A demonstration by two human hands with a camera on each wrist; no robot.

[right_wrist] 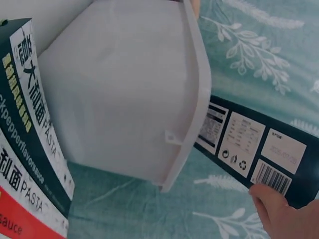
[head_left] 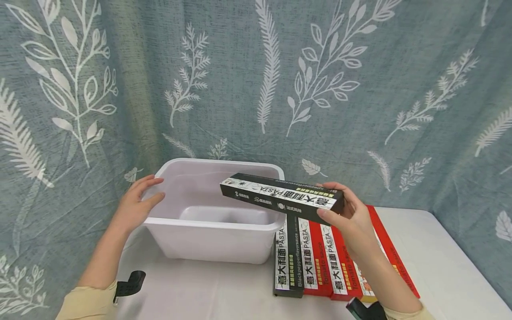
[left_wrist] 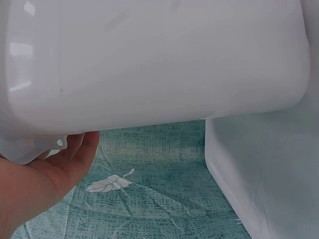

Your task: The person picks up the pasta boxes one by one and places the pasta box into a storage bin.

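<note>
A black pasta box [head_left: 276, 195] was pinched by the right hand [head_left: 352, 218], slanted over the right side of the white bin [head_left: 212, 244], which was gripped at its left by the left hand [head_left: 136, 204].

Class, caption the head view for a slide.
Right grip holds a black box partly over the bin; left grip at the rim.

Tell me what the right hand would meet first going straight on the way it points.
Probably the white plastic tub's right rim: the right hand points left, toward the tub, with the black pepper pasta box held out over its opening. Height is unclear, so the hand might pass above.
</note>
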